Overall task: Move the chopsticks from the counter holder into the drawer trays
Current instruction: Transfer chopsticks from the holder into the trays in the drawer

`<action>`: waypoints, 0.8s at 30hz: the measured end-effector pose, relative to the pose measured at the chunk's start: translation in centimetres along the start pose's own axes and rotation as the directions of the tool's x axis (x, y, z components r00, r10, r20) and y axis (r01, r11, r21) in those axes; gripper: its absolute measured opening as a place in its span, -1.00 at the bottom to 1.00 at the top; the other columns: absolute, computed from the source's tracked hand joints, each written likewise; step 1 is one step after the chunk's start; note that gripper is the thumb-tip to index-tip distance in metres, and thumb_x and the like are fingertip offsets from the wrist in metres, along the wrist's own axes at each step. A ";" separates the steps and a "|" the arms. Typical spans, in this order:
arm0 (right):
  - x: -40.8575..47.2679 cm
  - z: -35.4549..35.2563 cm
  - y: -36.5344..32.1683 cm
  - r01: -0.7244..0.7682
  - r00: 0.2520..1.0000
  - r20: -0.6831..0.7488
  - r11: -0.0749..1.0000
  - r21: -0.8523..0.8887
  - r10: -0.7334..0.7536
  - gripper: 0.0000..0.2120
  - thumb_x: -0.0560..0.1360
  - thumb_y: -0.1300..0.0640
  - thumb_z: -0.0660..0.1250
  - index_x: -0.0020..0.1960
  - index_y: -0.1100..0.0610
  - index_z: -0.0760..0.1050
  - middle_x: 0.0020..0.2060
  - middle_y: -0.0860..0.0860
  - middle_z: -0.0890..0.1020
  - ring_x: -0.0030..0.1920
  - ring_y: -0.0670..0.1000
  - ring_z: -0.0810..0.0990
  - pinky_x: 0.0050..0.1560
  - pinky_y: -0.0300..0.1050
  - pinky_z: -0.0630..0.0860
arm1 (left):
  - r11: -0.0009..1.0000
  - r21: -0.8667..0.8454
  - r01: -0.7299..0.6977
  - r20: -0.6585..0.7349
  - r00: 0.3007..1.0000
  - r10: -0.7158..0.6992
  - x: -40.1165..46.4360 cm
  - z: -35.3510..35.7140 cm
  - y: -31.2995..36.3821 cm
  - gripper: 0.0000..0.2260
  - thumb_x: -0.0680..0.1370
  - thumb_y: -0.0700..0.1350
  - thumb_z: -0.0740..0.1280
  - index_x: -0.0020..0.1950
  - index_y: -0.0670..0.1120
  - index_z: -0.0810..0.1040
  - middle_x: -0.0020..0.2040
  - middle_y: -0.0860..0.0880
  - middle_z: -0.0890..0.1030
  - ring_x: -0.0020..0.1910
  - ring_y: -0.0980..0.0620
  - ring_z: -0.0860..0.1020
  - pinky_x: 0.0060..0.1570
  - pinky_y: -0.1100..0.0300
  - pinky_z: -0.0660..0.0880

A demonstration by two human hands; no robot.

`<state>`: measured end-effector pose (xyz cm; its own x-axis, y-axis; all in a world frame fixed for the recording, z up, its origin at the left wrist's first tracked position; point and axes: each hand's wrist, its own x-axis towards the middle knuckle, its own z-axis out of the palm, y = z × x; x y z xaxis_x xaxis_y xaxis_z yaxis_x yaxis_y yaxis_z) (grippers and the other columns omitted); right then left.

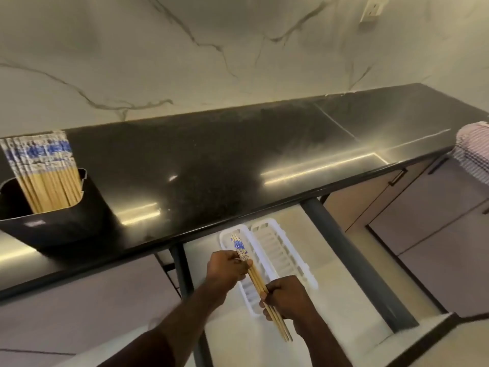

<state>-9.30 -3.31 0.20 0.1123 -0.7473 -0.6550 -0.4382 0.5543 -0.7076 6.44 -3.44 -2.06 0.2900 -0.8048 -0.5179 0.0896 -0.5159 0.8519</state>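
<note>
A small bunch of wooden chopsticks [256, 278] with blue-and-white tops is held over the left white tray [227, 233] in the open drawer. My left hand [225, 268] grips the bunch near its patterned end. My right hand [289, 299] grips it near the thin tips, which stick out toward me. A second white tray [284, 251] lies just right of the first, with nothing in it. On the black counter at far left stands a black holder [66, 226] filled with several more chopsticks [43, 170].
The drawer [352, 271] is pulled out under the black counter [211, 160], with dark metal side rails. A striped cloth [473, 149] hangs at the counter's right end. Closed cabinet fronts lie to the left and right of the drawer.
</note>
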 end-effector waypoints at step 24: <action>15.4 5.7 4.5 0.098 0.992 0.005 0.767 -0.635 -0.123 -0.81 0.57 0.14 0.24 0.03 0.17 0.61 -0.02 0.05 0.70 0.00 0.01 0.66 -0.13 -0.29 0.39 | -0.188 0.914 -0.359 0.388 0.909 0.152 9.0 2.6 -9.1 -0.51 0.63 0.07 0.13 0.53 -0.07 0.19 0.59 -0.15 0.04 0.53 -0.19 -0.28 0.32 -0.29 -0.50</action>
<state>-4.46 -10.23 -14.53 0.1694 -0.8079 -0.5644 -0.8910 0.1192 -0.4381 5.74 -6.70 -14.69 -0.0930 -0.9238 -0.3714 -0.9920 0.1180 -0.0453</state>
